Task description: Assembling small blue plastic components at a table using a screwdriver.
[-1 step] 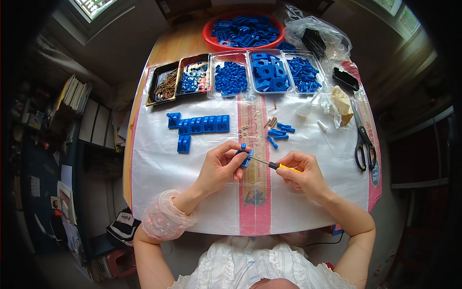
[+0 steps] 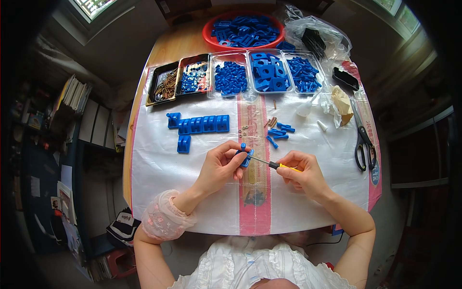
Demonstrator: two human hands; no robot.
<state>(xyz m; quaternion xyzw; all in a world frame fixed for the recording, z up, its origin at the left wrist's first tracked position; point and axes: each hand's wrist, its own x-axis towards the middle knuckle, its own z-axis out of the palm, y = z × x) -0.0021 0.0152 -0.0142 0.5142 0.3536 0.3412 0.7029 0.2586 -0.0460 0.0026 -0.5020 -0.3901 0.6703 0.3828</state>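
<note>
Between the thumb and fingers of my left hand is a small blue plastic bracket, partly covered by the fingertips. My right hand grips a screwdriver by its yellow and black handle. The metal shaft points left and its tip meets the bracket; the exact contact spot is too small to make out. Just beyond the hands lie several blue lever-like pieces, a few brass-coloured pins and small nuts. Left of these stands a row of blue brackets, with single ones beside it.
Along the back, trays hold screws, small shiny hardware and blue plastic parts. Behind them is a red basin of blue pieces. Black scissors, crumpled paper and a white nozzle cap lie at the right.
</note>
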